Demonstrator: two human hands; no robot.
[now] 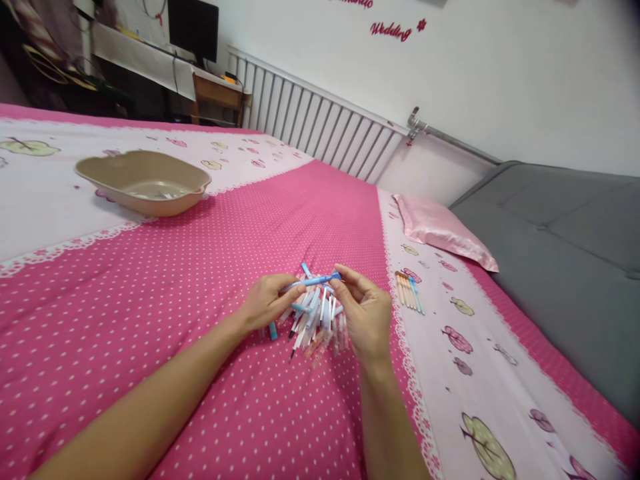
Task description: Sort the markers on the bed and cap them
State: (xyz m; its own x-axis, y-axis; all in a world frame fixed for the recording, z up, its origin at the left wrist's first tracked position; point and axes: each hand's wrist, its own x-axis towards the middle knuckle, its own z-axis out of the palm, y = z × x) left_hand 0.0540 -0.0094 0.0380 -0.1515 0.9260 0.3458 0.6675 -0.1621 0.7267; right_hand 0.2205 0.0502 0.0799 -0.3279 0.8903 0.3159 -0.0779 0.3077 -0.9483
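Note:
My left hand (267, 302) and my right hand (365, 312) together pinch a blue pen (315, 281), held level just above a loose pile of pens (315, 320) on the pink dotted bedspread (210, 320). The left fingers close on the pen's barrel and the right fingertips close on its capped end. The pile under my hands mixes white, pink and blue pens lying crisscross. A short neat row of pens (409, 291) lies to the right of my right hand, on the pale strip of the spread.
A beige plastic basin (143, 181) sits at the far left of the bed. A pink satin pillow (443, 230) lies near a grey headboard (560, 260). Behind are a white radiator (320, 127) and a desk with a monitor (193, 27).

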